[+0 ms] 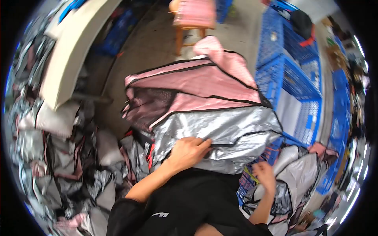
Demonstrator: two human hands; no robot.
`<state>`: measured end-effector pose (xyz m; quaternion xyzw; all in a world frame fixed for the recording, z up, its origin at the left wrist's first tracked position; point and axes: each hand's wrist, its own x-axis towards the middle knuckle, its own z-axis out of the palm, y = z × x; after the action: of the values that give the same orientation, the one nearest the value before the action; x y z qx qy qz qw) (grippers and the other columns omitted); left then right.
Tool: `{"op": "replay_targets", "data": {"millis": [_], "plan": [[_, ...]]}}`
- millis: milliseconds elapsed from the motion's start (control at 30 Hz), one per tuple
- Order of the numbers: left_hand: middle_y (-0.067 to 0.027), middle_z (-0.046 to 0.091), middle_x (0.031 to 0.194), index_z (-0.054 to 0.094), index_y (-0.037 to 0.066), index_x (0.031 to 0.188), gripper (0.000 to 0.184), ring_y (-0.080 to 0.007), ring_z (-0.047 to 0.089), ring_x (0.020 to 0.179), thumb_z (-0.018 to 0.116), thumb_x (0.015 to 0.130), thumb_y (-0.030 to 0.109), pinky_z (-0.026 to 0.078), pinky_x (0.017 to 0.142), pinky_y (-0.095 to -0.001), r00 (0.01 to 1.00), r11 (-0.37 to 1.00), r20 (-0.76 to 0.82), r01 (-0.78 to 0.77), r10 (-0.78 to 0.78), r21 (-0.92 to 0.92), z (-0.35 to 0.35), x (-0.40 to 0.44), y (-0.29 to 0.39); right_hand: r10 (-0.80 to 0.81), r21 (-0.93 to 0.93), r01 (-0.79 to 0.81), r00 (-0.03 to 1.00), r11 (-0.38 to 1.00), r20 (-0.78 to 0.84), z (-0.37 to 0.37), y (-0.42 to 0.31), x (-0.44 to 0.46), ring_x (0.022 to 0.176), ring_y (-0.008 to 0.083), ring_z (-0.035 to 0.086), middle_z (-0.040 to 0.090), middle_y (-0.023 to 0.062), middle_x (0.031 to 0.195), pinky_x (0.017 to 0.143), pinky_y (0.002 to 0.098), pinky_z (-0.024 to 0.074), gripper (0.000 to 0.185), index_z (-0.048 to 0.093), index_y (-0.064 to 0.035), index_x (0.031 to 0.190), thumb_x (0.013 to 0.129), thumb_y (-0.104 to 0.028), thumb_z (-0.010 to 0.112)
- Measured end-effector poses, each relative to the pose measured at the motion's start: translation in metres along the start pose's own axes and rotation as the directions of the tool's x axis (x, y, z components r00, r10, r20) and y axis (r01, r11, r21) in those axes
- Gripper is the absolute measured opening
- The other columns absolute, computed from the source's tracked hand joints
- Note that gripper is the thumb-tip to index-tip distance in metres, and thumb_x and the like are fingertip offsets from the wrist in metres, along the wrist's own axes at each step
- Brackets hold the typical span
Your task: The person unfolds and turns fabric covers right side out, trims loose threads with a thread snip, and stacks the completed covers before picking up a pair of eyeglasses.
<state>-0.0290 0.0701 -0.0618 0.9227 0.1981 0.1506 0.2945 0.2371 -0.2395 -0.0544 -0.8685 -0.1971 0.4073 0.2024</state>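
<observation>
A pink and silver bag piece (212, 84) with black edging and a dark mesh part lies spread in front of my body. My left hand (189, 152) is on its silver lining (244, 126), fingers closed on the fabric near a black seam. To the right, my right hand (264, 175) is apart from the bag piece, over a blue basket (246, 185) beside my lap. Its fingers are curled and blurred, and whether they hold anything cannot be made out.
Heaps of silver and pink bags (63, 157) fill the left side below a pale table edge (71, 51). A pink-covered stool (195, 15) stands ahead. Blue crates (293, 98) line the right, with grey bag pieces (301, 173) below them.
</observation>
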Motion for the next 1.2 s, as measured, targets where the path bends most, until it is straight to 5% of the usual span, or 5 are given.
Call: {"op": "replay_targets", "data": {"millis": [433, 667, 700, 900, 1200], "plan": [[-0.0049, 0.064, 0.081, 0.069, 0.011, 0.115, 0.03, -0.0236, 0.069, 0.073, 0.07, 0.095, 0.034, 0.055, 0.064, -0.0382, 0.998, 1.0, -0.067, -0.011, 0.01, -0.015, 0.013, -0.011, 0.001, -0.452, -0.15, 0.429, 0.869, 0.891, -0.202, -0.109, -0.218, 0.135, 0.083, 0.0113, 0.062, 0.067, 0.0039, 0.095, 0.07, 0.0274, 0.0514, 0.037, 0.06, -0.0039, 0.133, 0.108, -0.03, 0.062], [-0.005, 0.063, 0.079, 0.069, 0.011, 0.117, 0.031, -0.0242, 0.069, 0.072, 0.07, 0.095, 0.034, 0.055, 0.063, -0.0386, 0.996, 0.999, -0.09, 0.006, -0.01, -0.036, 0.019, -0.015, 0.002, -0.237, -0.489, 0.124, 0.955, 0.863, -0.177, -0.096, -0.177, 0.276, 0.097, 0.0395, 0.074, 0.069, 0.0301, 0.125, 0.081, 0.0431, 0.0595, 0.078, 0.051, 0.0099, 0.144, 0.104, -0.057, 0.056], [-0.0035, 0.062, 0.077, 0.07, 0.012, 0.116, 0.032, -0.0226, 0.068, 0.069, 0.072, 0.094, 0.034, 0.054, 0.061, -0.0377, 0.993, 1.0, -0.118, 0.004, -0.006, -0.018, 0.019, -0.016, 0.001, -0.174, -0.454, 0.077, 0.969, 0.888, -0.174, -0.089, -0.179, 0.277, 0.078, 0.023, 0.067, 0.067, 0.0115, 0.089, 0.057, 0.0425, 0.055, 0.068, 0.063, 0.0043, 0.127, 0.106, -0.059, 0.052], [-0.0039, 0.062, 0.077, 0.071, 0.013, 0.117, 0.032, -0.0237, 0.067, 0.069, 0.073, 0.093, 0.033, 0.054, 0.063, -0.0379, 0.998, 0.999, -0.058, 0.027, -0.028, -0.026, 0.007, -0.015, 0.006, -0.136, -0.516, 0.021, 0.973, 0.856, -0.187, -0.068, -0.184, 0.253, 0.119, 0.0544, 0.063, 0.065, 0.0447, 0.112, 0.105, 0.0541, 0.0479, 0.092, 0.071, 0.0176, 0.102, 0.105, -0.067, 0.036], [-0.0033, 0.06, 0.075, 0.074, 0.013, 0.116, 0.033, -0.0234, 0.064, 0.069, 0.078, 0.09, 0.031, 0.05, 0.061, -0.0392, 0.998, 0.999, 0.059, 0.037, -0.037, 0.003, 0.001, -0.022, -0.003, -0.55, -0.357, 0.44, 0.773, 0.824, -0.317, -0.034, -0.154, 0.178, 0.099, 0.04, 0.071, 0.073, 0.02, 0.101, 0.083, 0.0477, 0.0557, 0.039, 0.073, -0.0042, 0.106, 0.107, -0.04, 0.056]]}}
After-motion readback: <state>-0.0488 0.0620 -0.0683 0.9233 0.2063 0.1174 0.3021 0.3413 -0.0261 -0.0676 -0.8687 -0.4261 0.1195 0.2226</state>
